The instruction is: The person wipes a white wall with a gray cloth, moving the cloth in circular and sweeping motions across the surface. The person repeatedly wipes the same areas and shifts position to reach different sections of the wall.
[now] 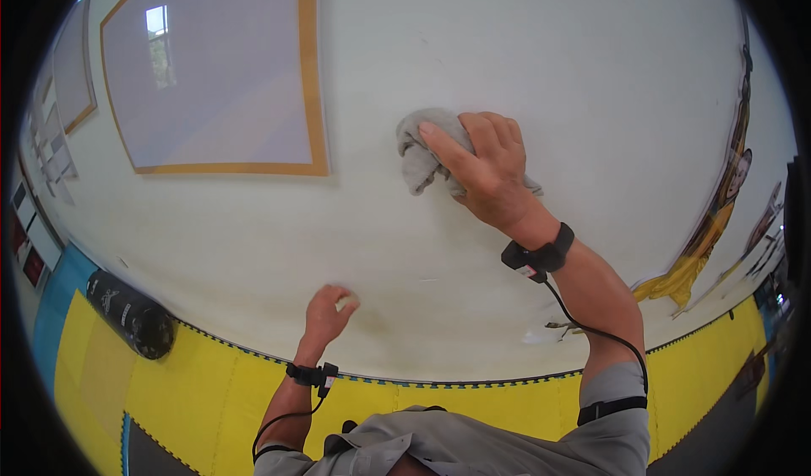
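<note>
My right hand (pixel 491 165) presses a bunched grey cloth (pixel 421 140) against a white wall (pixel 380 235), to the right of a large wall panel (pixel 215 77) with a gold-coloured border. Lower and further left, my left hand (pixel 326 314) is raised in front of the wall with its fingers curled and a gap between thumb and fingers; nothing shows in it. Whether its fingertips touch the wall, I cannot tell. Each wrist wears a black strap with a small device and a cable.
Yellow interlocking foam mats (pixel 361 406) run along the wall's foot. A black punching bag (pixel 130 314) lies on them at the left. Cut-out figure pictures (pixel 709 235) are on the wall at the right, and more framed panels (pixel 75 58) hang at the far left.
</note>
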Tool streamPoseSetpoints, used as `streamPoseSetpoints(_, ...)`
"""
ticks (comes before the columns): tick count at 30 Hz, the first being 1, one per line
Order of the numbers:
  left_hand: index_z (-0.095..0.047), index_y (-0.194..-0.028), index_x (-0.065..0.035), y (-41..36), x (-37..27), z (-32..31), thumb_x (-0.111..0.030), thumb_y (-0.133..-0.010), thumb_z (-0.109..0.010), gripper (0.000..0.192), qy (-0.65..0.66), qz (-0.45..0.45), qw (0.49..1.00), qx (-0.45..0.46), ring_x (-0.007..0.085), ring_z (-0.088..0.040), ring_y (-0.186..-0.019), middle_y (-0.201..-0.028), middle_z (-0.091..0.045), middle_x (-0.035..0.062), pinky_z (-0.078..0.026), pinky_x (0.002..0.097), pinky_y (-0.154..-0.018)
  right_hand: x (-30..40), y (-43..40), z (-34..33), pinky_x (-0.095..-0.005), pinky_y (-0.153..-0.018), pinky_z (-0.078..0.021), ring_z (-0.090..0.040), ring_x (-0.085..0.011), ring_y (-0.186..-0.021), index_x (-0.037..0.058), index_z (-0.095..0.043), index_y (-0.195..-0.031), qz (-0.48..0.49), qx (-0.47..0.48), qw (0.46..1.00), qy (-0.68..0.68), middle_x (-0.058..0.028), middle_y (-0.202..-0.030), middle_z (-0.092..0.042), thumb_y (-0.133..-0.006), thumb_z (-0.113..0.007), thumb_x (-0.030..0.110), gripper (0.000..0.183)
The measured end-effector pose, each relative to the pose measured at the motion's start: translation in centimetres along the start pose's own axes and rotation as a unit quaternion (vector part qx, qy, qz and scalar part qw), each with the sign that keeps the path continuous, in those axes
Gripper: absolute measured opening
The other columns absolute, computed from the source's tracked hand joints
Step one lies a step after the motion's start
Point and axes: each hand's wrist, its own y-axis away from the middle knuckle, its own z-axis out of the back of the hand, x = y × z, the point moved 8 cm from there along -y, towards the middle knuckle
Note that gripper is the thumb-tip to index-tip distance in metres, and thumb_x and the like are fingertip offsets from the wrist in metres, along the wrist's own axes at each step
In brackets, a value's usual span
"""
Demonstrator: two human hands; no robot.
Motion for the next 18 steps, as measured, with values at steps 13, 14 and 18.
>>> streamPoseSetpoints(13, -0.074, -0.119, -0.0090, 16.6, 15.0, -15.1, -0.048, -0.086, -0.078, 0.051, -0.021, 0.087, 0.906, 0.414, 0.0343, -0.072, -0.102, -0.109, -0.076, 0.0155, -0.056, 0.0437, -0.091, -3.3, 6.4, -2.1, -0.0417, -0.086, -0.0468, -0.062, -0.0321, -0.099, 0.0128, -0.070, -0.130, -0.071, 0.056, 0.996, 0.005, -0.0121, -0.112, -0.063, -0.068, -0.077, 0.001, 0.064)
streamPoseSetpoints(14, -0.074, -0.119, -0.0087, 17.9, 15.7, -15.7, -0.049, -0.086, -0.078, 0.053, -0.030, 0.082, 0.895, 0.437, 0.0349, -0.071, -0.103, -0.109, -0.076, 0.0156, -0.056, 0.0441, -0.092, -3.7, 7.1, -1.9, -0.0428, -0.087, -0.0476, -0.062, -0.0333, -0.100, 0.0105, -0.069, -0.130, -0.077, 0.049, 0.996, 0.016, -0.0135, -0.113, -0.064, -0.068, -0.077, 0.000, 0.064)
streamPoseSetpoints(18, -0.074, -0.121, -0.0081, 21.5, 18.6, -16.6, -0.050, -0.087, -0.074, 0.054, -0.048, 0.149, 0.860, 0.485, 0.0356, -0.068, -0.115, -0.119, -0.074, 0.0162, -0.053, 0.0456, -0.100, -5.8, 11.4, -0.7, -0.0472, -0.091, -0.0503, -0.062, -0.0384, -0.104, 0.0029, -0.067, -0.131, -0.119, 0.013, 0.991, 0.063, -0.0190, -0.119, -0.064, -0.067, -0.075, -0.002, 0.065)
